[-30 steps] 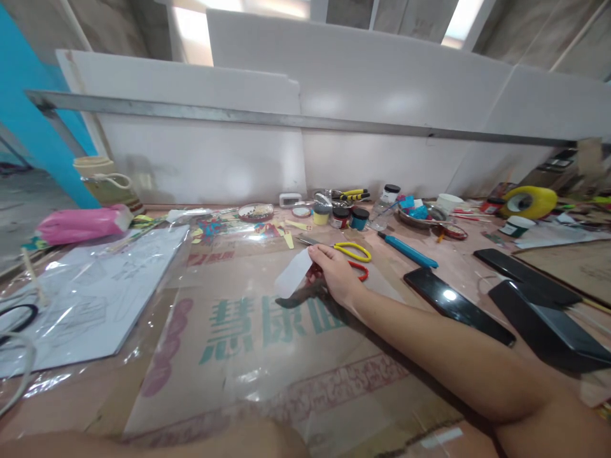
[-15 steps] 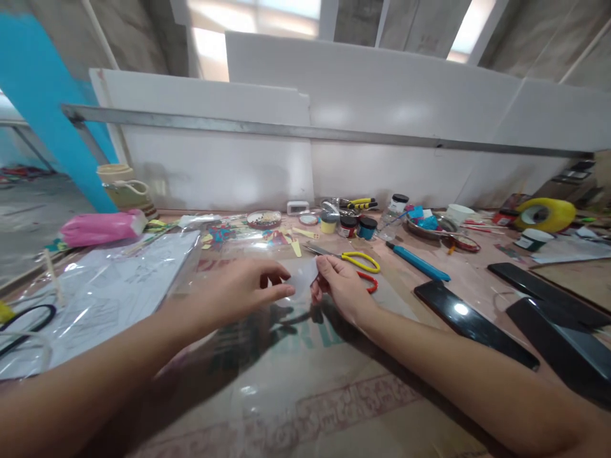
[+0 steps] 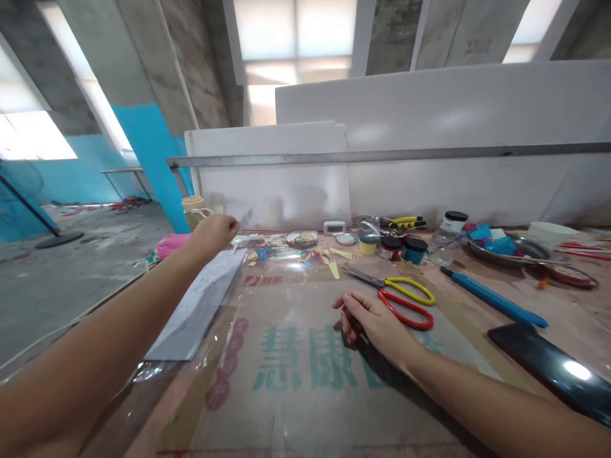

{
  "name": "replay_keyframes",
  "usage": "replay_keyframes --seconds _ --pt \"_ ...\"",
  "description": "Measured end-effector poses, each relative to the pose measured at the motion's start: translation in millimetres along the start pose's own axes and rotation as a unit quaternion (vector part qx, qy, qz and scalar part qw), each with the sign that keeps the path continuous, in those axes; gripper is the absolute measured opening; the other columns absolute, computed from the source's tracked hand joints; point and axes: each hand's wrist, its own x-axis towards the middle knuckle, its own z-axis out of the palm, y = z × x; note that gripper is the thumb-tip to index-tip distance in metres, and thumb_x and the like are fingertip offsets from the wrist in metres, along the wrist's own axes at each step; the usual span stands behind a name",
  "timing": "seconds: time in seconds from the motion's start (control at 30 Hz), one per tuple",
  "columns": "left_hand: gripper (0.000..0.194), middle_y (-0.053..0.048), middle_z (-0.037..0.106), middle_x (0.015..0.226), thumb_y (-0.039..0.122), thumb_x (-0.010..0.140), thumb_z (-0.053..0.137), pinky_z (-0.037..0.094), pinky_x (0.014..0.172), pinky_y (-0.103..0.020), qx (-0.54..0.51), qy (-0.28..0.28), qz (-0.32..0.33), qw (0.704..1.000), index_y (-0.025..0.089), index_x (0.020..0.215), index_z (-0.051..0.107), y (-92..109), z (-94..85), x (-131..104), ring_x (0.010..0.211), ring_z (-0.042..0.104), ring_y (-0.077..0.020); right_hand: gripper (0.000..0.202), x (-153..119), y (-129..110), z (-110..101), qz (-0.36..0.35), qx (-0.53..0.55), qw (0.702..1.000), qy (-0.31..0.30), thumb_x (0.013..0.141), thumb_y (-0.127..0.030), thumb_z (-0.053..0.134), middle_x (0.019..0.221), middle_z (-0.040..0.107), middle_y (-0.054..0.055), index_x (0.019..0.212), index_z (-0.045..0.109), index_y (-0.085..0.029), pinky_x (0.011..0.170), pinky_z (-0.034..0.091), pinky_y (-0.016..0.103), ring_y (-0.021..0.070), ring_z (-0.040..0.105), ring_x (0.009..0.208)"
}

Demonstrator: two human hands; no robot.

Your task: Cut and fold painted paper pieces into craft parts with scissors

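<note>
My left hand (image 3: 216, 233) is raised at the left, over the back end of the white paper sheets (image 3: 205, 299). Its fingers are closed on a small, thin translucent piece (image 3: 245, 219) that sticks up past the knuckles; what kind of sheet it is I cannot tell. My right hand (image 3: 375, 321) rests low over the plastic-covered cardboard (image 3: 296, 407), fingers loosely bent and apart, with nothing seen in them. Just beyond it lie scissors (image 3: 405, 299) with one yellow and one red handle, blades pointing back left. Yellow cut-out pieces (image 3: 333, 266) lie behind the blades.
Paint jars (image 3: 414, 249), a dish of beads (image 3: 301, 239) and a metal bowl (image 3: 510, 248) line the back. To the right are a blue cutter (image 3: 496, 296) and a glossy black piece (image 3: 548, 362). A pink packet (image 3: 172, 245) sits at left. White boards (image 3: 429, 114) stand behind.
My left hand has moved away from the right, up and left, carrying the translucent piece. The right hand has loosened and stayed by the scissors. The view has turned left and tilted up.
</note>
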Motion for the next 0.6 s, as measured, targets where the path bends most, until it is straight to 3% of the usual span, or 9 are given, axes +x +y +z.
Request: replay_keyframes --seconds 0.07,0.17,0.37,0.5,0.6 --pt "0.030 -0.009 0.067 0.119 0.037 0.098 0.062 0.058 0.088 -0.044 0.027 -0.013 0.003 1.000 0.016 0.120 0.064 -12 14.9 11 0.102 0.067 -0.0230 0.053 1 0 0 0.001 -0.007 1.000 -0.003 0.076 -0.070 0.069 0.054 0.055 -0.006 0.086 0.060 -0.018 0.046 0.040 0.024 0.0103 0.048 0.045" --pt "0.033 -0.010 0.064 0.127 0.035 0.098 0.063 0.058 0.091 -0.046 0.056 -0.021 0.023 0.998 0.017 0.126 0.061 -14 36.3 24 0.108 0.065 -0.0247 0.052 1 -2 0 0.005 -0.031 0.999 -0.004 0.077 -0.069 0.068 0.055 0.055 -0.006 0.084 0.060 -0.018 0.046 0.039 0.023 0.0103 0.049 0.045" --pt "0.036 -0.011 0.062 0.129 0.035 0.097 0.064 0.057 0.092 -0.047 0.061 -0.034 0.058 0.996 0.016 0.128 0.060 9 65.4 58 0.110 0.065 -0.0255 0.054 1 -4 1 0.004 -0.044 0.999 -0.006 0.076 -0.071 0.066 0.054 0.054 -0.006 0.084 0.059 -0.018 0.045 0.037 0.022 0.0098 0.050 0.045" --pt "0.035 -0.011 0.063 0.129 0.035 0.098 0.063 0.058 0.091 -0.046 0.039 -0.084 0.080 0.992 0.017 0.128 0.060 25 81.7 73 0.109 0.065 -0.0251 0.055 1 -4 0 0.002 -0.054 0.998 -0.014 0.077 -0.072 0.065 0.055 0.054 -0.006 0.084 0.060 -0.017 0.046 0.037 0.022 0.0096 0.050 0.045" --pt "0.035 -0.010 0.063 0.128 0.035 0.097 0.063 0.058 0.091 -0.046 0.019 -0.127 0.095 0.987 0.017 0.127 0.061 25 86.5 78 0.109 0.065 -0.0253 0.056 1 -4 -1 0.002 -0.065 0.998 -0.020 0.078 -0.073 0.063 0.057 0.055 -0.005 0.085 0.060 -0.017 0.047 0.038 0.022 0.0097 0.052 0.047"
